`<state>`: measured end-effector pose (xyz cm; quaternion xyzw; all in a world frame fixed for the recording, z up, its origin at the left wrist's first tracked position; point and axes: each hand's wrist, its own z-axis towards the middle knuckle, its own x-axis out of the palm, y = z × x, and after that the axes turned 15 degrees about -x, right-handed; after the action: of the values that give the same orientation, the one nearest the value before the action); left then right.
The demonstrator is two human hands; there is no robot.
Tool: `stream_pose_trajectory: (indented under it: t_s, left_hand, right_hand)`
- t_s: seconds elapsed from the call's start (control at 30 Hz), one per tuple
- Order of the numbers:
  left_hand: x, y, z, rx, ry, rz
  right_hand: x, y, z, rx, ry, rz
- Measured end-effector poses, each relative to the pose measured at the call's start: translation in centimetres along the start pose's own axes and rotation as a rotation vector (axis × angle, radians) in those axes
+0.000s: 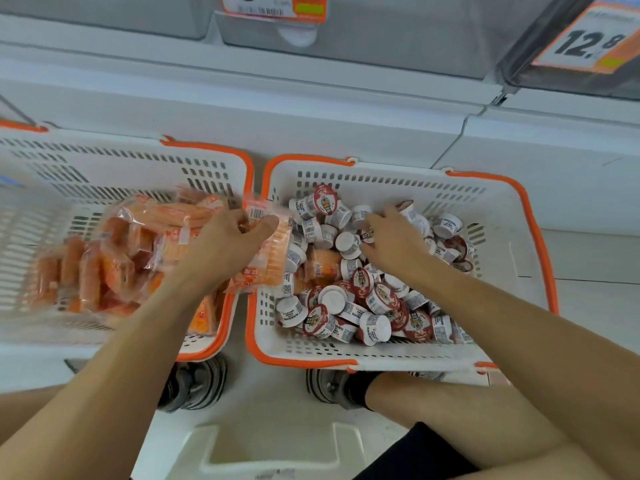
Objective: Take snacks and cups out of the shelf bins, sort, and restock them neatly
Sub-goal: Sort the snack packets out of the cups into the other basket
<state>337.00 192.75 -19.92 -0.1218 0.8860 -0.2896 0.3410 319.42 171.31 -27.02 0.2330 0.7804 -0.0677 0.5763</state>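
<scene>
Closest to the camera are just the person's bare forearms and knees, crouched over two white baskets with orange rims, so nothing exciting down there. The action is at the fingers. The left hand [235, 237] has its fingers and thumb curled round an orange snack packet [273, 251], pinching it near its top edge by the barcode. That packet runs long-ways toward and away from the camera and hangs right over the gap between the two baskets, half across the rim of the right basket [540, 237].

The right hand [391, 237] lies on the heap of little cups [349, 244] with fingers loosely bent; whether it actually has hold of one I can't tell, the fingertips are buried in the pile.

What matters next, I reckon: the left basket [221, 161], where the other orange snack packs [114, 258] sit, is directly to the left of the held packet, and the left hand is the nearer one. At least one more orange pack [323, 265] is mixed in with the cups, just left of the right hand.
</scene>
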Motion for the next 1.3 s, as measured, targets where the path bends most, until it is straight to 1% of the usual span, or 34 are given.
stream_pose_trajectory:
  t_s: [0.03,0.07,0.1,0.13,0.17,0.2,0.27,0.37,0.43,0.53,0.6,0.7,0.8,0.87,0.97,1.03,1.1,1.17,1.2,1.23,1.3]
  left_hand:
    - [0.0,0.0,0.0,-0.002,-0.001,-0.003]
    - [0.0,0.0,0.0,-0.001,0.000,-0.003]
    - [-0.1,0.1,0.0,-0.001,0.005,-0.009]
    - [-0.2,0.3,0.1,-0.001,0.015,-0.018]
    - [-0.3,0.6,0.3,0.000,0.021,-0.027]
    - [-0.5,0.8,0.3,-0.001,0.024,-0.036]
    - [-0.6,1.2,0.5,-0.012,0.027,-0.059]
    - [-0.5,1.4,0.2,-0.027,-0.005,-0.046]
    - [-0.3,1.3,0.0,-0.029,-0.009,-0.058]
    - [-0.4,1.1,0.0,-0.042,0.023,-0.076]
    - [-0.7,1.1,0.1,-0.053,0.058,-0.092]
    - [-1.1,1.0,-0.1,-0.072,0.090,-0.122]
    - [-1.3,0.6,-0.6,-0.067,0.091,-0.155]
    - [-1.8,0.3,-0.8,-0.046,0.049,-0.167]
    - [-3.8,0.2,-1.3,0.007,-0.074,-0.139]
    - [-6.0,0.4,-1.4,0.028,-0.193,-0.092]
    - [-8.1,1.0,-1.1,0.040,-0.280,-0.097]
    - [-10.2,1.8,-0.6,0.008,-0.282,-0.116]
    - [-10.9,2.3,-0.4,-0.018,-0.271,-0.104]
    - [-11.5,2.8,-0.1,-0.065,-0.264,-0.072]
    - [-11.9,3.7,0.5,-0.140,-0.312,0.005]
  right_hand:
    - [0.5,1.5,0.1,-0.088,-0.044,0.184]
    - [1.4,2.7,0.3,-0.132,-0.010,0.343]
    - [2.2,3.7,0.3,-0.156,0.065,0.442]
    - [3.4,4.3,0.5,-0.168,0.143,0.475]
    - [4.6,4.6,0.7,-0.168,0.191,0.456]
    - [5.8,4.8,0.8,-0.162,0.189,0.425]
    - [7.6,4.9,1.0,-0.119,0.102,0.442]
    - [8.5,5.0,1.5,-0.077,-0.011,0.515]
    - [8.5,5.0,1.8,-0.077,-0.046,0.535]
    - [8.4,4.8,1.8,-0.112,-0.026,0.516]
    - [7.6,4.7,1.6,-0.152,-0.019,0.495]
    - [4.4,4.4,1.0,-0.190,-0.104,0.523]
    - [-0.9,4.7,0.6,-0.206,-0.067,0.705]
    - [-4.8,5.6,0.4,-0.225,-0.102,0.831]
    - [-9.9,8.1,0.3,-0.244,-0.192,1.045]
    - [-11.6,10.8,0.8,-0.281,-0.169,1.158]
    - [-11.9,13.8,2.0,-0.301,-0.122,1.268]
    - [-11.2,16.3,3.4,-0.287,-0.056,1.387]
    - [-10.5,17.1,4.1,-0.286,-0.038,1.384]
    - [-9.8,17.4,4.6,-0.283,-0.052,1.316]
    - [-7.9,16.3,4.9,-0.247,-0.176,1.071]
